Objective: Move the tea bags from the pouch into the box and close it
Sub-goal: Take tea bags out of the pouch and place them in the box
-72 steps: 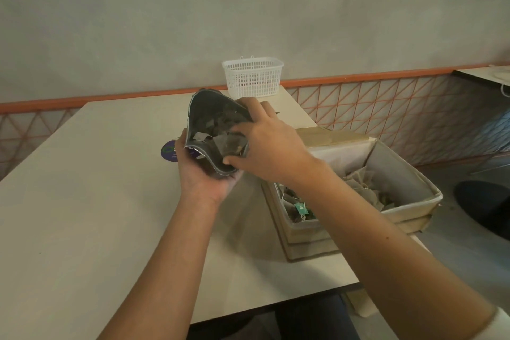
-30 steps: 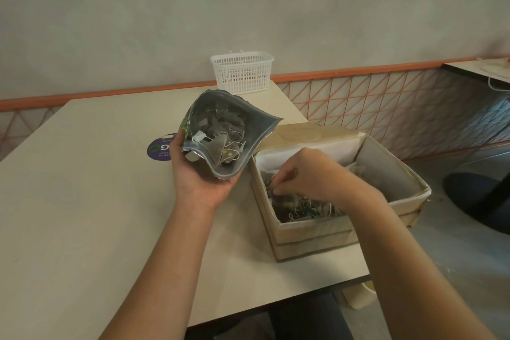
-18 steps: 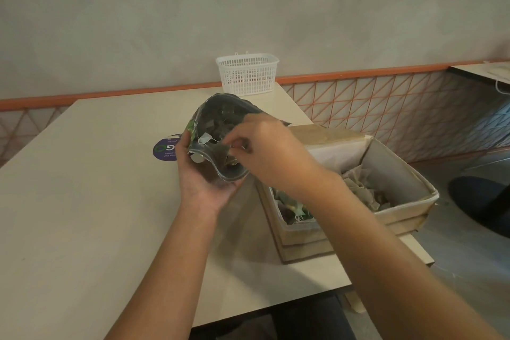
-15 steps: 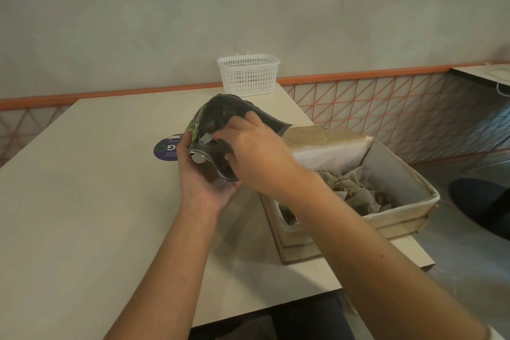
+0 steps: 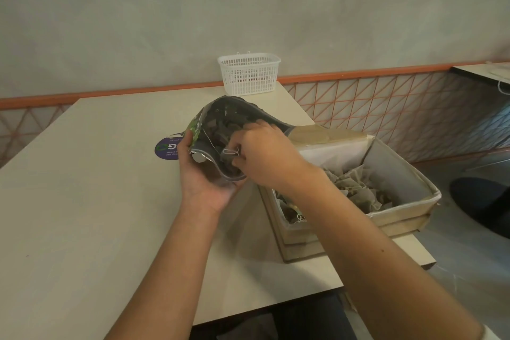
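Two hands at work: left hand [image 5: 205, 182] cradles open pouch [image 5: 220, 130] above surface [image 5: 82, 215], grip curled beneath; right hand [image 5: 265, 154] inside pouch mouth, grip pinching tea bags [image 5: 230, 156]. Box [image 5: 400, 210] open, just right, holding more bags.

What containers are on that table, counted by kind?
Pouch, held in the left hand: 1
Cardboard box: 1
White basket: 1
Total: 3
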